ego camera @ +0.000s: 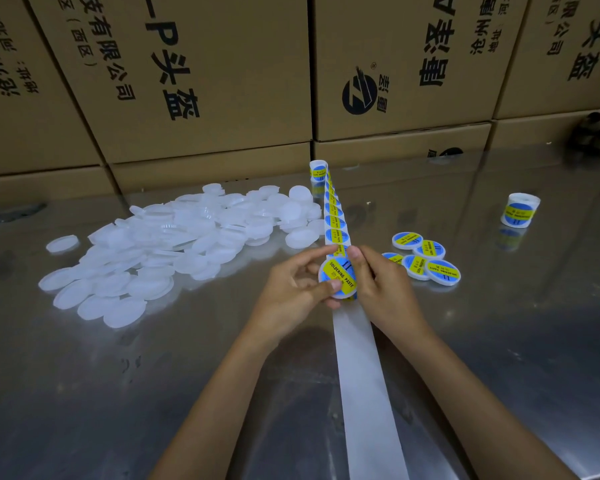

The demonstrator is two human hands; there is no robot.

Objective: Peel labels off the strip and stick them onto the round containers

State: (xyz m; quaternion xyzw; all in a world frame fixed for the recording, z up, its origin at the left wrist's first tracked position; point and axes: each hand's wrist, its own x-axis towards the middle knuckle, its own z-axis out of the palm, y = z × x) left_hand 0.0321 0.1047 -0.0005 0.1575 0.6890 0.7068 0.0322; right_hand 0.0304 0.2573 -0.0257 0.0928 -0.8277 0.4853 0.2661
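Left hand: the left hand (293, 289) sits just left of frame centre, fingers curled round a round container (338, 277), its thumb lying on the near edge of the label; this steadies the piece so it does not turn.
Right hand: the right hand (378, 285), just right of centre, has its fingers curled over the container's right rim, a fingertip at the far edge of the label; it looks to be pressing the sticker flat.
Container in hand: a shallow white disc held just above the strip, its top covered by a blue and yellow label (340, 275) reading "SOLDERING PASTE". What is inside it cannot be seen.
Strip: the strip (336, 220) runs from the bottom edge up the middle of the frame; beyond the hands it carries labels in a row, nearer the camera the backing (364, 393) is bare white. Laid straight toward the person, it likely keeps the next label within reach.
Roll: the strip ends at a small roll (318, 169) standing upright near the boxes.
Unlabelled pile: a heap of plain containers (174, 244) spreads over the left centre of the table (118, 393).
Finished group: five labelled containers (421, 258) lie just right of the hands, touching and partly overlapping, kept apart from the plain ones.
Spare roll: a second roll (519, 211) stands alone at right.
Backdrop: cardboard boxes (201, 81) fill the top.
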